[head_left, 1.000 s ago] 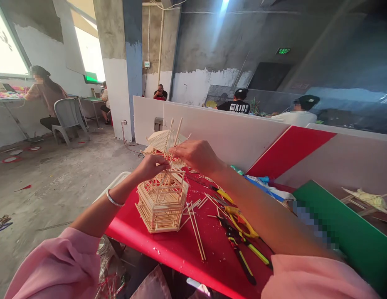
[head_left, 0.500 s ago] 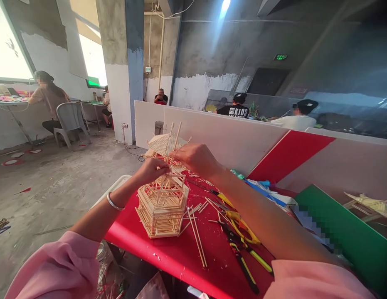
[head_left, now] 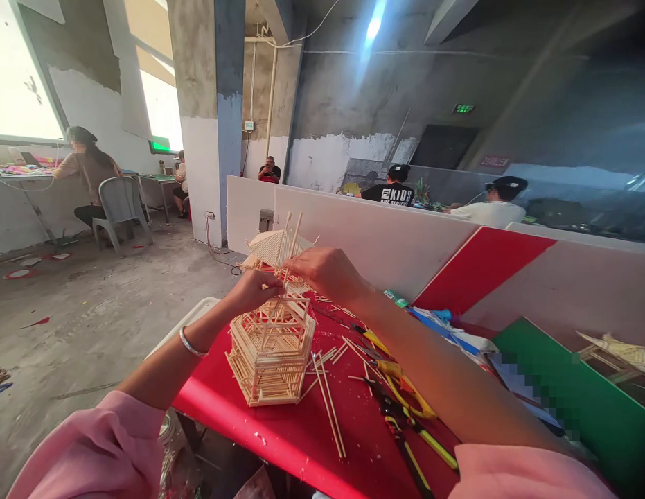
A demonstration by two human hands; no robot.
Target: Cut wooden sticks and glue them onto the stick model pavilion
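A hexagonal model of thin wooden sticks [head_left: 270, 378] stands near the left edge of the red table. Over its upper frame, my right hand [head_left: 327, 274] pinches a thin upright wooden stick [head_left: 297, 232]. My left hand [head_left: 257, 287], with a bangle at the wrist, is closed at the lower end of the same stick, just above the model. Whether that end touches the frame is hidden by my fingers. Behind my hands rises a stick-built pagoda roof [head_left: 275, 246]. Loose wooden sticks [head_left: 330, 409] lie right of the model.
Yellow-and-black pliers [head_left: 400, 416] and other yellow-handled cutters [head_left: 400, 378] lie on the red table [head_left: 239, 426]. A green board [head_left: 571, 388] leans at the right. White panels [head_left: 353, 215] stand behind the table, with several people beyond. A grey chair [head_left: 120, 201] is at the left.
The view has tilted up slightly, so everything sits a little lower. Both hands keep their closed fingers at the stick, with little visible movement relative to the model.
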